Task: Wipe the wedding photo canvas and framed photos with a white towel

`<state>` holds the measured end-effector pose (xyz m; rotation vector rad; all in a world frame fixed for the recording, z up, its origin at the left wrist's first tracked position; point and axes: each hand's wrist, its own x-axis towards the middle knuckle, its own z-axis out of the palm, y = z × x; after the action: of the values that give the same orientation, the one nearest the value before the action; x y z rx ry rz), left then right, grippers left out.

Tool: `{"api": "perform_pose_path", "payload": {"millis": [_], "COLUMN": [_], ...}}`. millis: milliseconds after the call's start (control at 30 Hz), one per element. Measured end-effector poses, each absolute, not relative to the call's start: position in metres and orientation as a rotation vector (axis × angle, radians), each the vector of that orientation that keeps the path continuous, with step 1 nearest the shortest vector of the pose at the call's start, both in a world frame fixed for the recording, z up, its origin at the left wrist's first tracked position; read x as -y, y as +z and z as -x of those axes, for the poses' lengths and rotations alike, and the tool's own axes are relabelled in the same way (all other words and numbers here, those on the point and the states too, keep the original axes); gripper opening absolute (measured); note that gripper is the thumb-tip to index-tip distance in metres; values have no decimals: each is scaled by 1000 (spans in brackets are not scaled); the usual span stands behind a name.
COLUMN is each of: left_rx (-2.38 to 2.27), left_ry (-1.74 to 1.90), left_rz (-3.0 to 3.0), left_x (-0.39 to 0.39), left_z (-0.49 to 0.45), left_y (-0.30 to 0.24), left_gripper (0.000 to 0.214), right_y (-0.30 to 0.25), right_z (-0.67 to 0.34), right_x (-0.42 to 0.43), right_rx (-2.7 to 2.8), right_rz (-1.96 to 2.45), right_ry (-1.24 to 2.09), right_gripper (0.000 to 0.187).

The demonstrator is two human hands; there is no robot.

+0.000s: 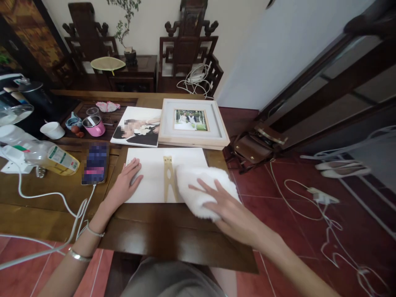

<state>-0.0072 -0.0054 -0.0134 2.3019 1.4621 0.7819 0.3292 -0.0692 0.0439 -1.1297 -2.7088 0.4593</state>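
A white panel (148,177) lies on the table, with a gold-coloured hinged stand (169,179) down its middle. My left hand (131,179) rests on the panel's left edge, fingers stretched out and holding nothing. At the panel's right side my right hand (216,198) presses on a fluffy white towel (192,179) and holds it, fingers spread over the cloth. The towel covers the right part of the panel and hangs over its near edge. Behind the panel are a photo print (139,128) and a pale picture frame (193,140) with a couple's photo inside.
A phone (95,163) on a charging cable, a bottle of yellow liquid (58,156), a pink cup (94,126) and a white cup (52,130) stand or lie on the left. White cables cross the table's left side. A brown bag (255,144) is beyond the right edge.
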Motion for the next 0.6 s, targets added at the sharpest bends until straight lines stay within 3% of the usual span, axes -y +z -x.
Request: {"api": "perform_pose_path", "payload": {"millis": [233,600], "left_rx": [-1484,-1463], "left_ry": [808,802], "left_rz": [-2302,-2282], "left_x": [6,7], "left_z": [7,6], "left_y": [-18,-13], "left_gripper": [40,44], "right_y": [13,25], "right_z": [-328,-328], "right_x": [-4,100], "right_rx": [2605,2618], "right_rz": [1221,1129], "right_ry": [349,438], "right_gripper": [48,43]}}
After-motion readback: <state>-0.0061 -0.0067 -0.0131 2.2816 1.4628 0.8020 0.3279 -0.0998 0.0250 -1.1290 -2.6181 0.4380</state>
